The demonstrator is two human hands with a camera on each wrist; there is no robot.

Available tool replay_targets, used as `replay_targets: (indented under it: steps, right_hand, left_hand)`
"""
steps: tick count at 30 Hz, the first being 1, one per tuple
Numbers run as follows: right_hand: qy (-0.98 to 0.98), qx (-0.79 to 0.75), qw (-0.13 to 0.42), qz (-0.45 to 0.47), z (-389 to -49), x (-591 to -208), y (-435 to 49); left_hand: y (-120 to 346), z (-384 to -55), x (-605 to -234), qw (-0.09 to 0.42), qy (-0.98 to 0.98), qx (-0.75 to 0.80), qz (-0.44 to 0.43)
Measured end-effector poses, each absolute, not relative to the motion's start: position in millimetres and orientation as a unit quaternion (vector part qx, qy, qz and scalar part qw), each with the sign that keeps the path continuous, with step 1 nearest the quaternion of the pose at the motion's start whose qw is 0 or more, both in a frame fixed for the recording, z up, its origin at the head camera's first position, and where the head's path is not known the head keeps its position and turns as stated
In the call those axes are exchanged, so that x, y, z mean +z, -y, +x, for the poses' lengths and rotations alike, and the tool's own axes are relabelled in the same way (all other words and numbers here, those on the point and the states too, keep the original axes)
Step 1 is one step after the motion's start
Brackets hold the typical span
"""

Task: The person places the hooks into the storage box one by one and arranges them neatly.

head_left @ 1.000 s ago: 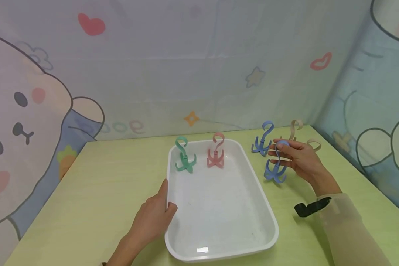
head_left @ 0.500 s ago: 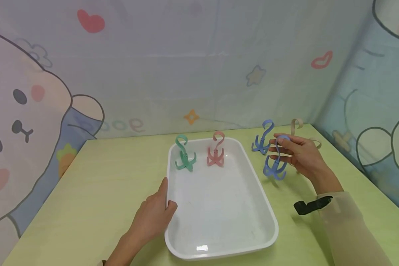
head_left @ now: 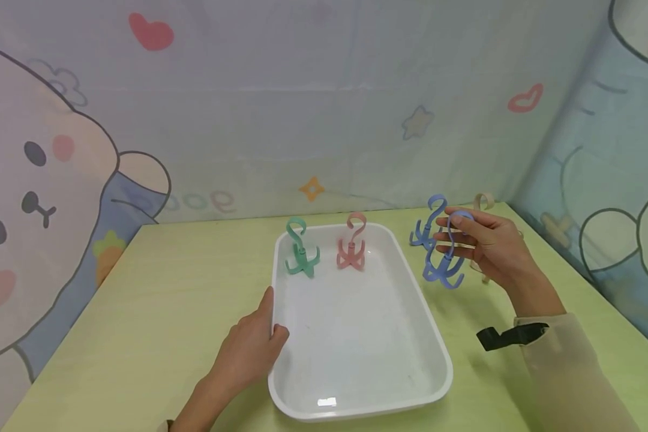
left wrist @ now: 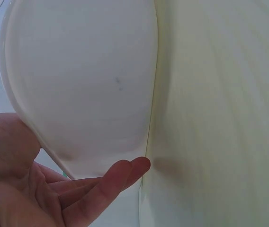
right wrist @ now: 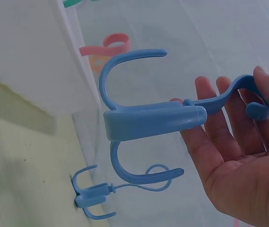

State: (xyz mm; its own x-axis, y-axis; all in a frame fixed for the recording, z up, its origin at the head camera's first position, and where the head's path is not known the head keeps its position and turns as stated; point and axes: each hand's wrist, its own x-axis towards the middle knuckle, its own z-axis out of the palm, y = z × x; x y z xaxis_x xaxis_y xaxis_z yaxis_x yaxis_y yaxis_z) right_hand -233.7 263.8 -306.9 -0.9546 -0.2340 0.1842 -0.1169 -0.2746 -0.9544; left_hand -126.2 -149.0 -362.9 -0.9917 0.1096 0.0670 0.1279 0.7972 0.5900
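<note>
My right hand (head_left: 497, 249) holds a blue four-pronged hanging hook (head_left: 444, 273) by its curved top, thumb against the curve. Its prongs hang downward, just right of the white tray (head_left: 356, 348). In the right wrist view that same blue hook (right wrist: 153, 120) lies sideways across the picture. My left hand (head_left: 248, 351) grips the tray's left rim, thumb over the edge and fingers along the outer wall, as the left wrist view also shows. Inside the tray's far end stand a green hook (head_left: 302, 261) and a pink hook (head_left: 351, 255).
A second blue hook (head_left: 422, 235) stands on the green table (head_left: 194, 270), behind the held one. Beige hooks (head_left: 484, 200) stand farther right, mostly hidden by my right hand. A cartoon-printed cloth (head_left: 248, 120) forms the wall behind the table.
My right hand has lifted the blue hook slightly and shifted it a little toward the tray. The left hand keeps its place on the rim.
</note>
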Motion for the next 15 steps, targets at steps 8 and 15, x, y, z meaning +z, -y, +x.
replay_targets:
  steps: [8, 15]
  right_hand:
    - [-0.602, -0.785, 0.032, -0.145, -227, -299, -256]
    - [-0.602, -0.783, 0.035, -0.151, -226, -292, -245]
  left_hand:
    - [148, -126, -361, 0.009, 0.947, -0.317, -0.058]
    - [148, -125, -361, 0.015, 0.947, -0.315, -0.058]
